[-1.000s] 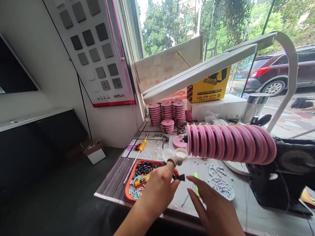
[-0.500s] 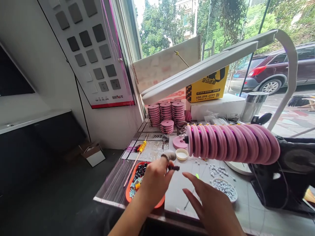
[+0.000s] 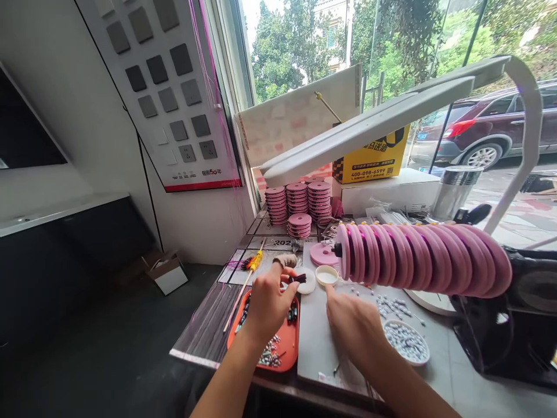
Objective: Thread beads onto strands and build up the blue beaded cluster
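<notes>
My left hand, a brown wrap on one finger, pinches a small dark piece whose kind I cannot make out. It is held above the orange tray, which contains dark and shiny small parts. My right hand has its index finger stretched out to the near rim of a small cream dish; its other fingers are largely hidden. Left of that dish lies a round white translucent disc. A white bowl of small grey bead-like pieces is right of my right hand, with loose ones scattered behind.
A row of pink spools sits on a black machine at the right. Stacked pink spools stand at the back, below a white lamp arm. A stick with yellow winding lies left of the tray.
My right hand has moved forward and left to the small cream dish, its fingers no longer spread. My left hand still holds the dark piece, shifted slightly up and left.
</notes>
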### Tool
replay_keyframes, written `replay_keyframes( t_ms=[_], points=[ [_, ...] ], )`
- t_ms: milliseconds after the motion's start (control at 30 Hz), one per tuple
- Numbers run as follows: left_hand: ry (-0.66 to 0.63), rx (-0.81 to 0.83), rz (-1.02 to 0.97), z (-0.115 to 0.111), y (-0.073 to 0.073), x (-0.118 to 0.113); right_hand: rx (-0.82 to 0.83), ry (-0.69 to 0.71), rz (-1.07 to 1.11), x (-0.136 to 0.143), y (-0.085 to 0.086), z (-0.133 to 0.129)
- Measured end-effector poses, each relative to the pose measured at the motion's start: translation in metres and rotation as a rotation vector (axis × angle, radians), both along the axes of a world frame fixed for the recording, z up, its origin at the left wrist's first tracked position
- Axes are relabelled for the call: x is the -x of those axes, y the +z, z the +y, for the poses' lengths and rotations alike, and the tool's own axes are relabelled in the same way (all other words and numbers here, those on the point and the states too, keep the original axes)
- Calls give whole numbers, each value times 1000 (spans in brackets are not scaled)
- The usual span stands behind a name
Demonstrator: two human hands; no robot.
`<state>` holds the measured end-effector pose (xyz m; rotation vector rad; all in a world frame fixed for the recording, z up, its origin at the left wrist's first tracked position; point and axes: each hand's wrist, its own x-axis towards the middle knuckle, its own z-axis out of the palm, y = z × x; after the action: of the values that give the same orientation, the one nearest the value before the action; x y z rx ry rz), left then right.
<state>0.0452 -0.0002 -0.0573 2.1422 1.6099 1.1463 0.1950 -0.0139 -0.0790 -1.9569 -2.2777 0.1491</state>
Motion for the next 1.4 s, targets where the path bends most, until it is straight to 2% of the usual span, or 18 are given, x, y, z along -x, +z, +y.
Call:
replay_keyframes(
  t_ms=[133,333,433,533,700,833,900,1067,1167,1267,1400],
  points=[
    [4,3,-59,-12,-3,4,2,8,-6,0,-4,-6],
    [36,16,-71,-26,-1,4,-10,-37,-35,3,-1,12],
    [39,30,-69,-32,-2,6,-1,-10,-23,-1,0,-1],
    [30,25,-90,-38,-13,7,0,32,-13,-3,-6,-27],
    [25,47,-121,-52,-33,1,-154,137,-31,-6,-24,-62],
    [-11,52,-133,-61,-39,-5,-369,169,4,-13,-26,-65],
    [-37,27,-133,-62,-42,-6,-416,167,53,-15,-24,-59],
    [-50,-12,-73,-59,-46,-9,-286,264,177,-14,-26,-44],
    [-40,-71,52,-57,-43,-10,-257,325,160,-15,-32,-40],
    [-47,-143,191,-55,-41,-13,-246,316,132,-16,-33,-38],
    [-44,-118,221,-53,-40,-14,-197,284,118,-16,-28,-37]
  ],
)
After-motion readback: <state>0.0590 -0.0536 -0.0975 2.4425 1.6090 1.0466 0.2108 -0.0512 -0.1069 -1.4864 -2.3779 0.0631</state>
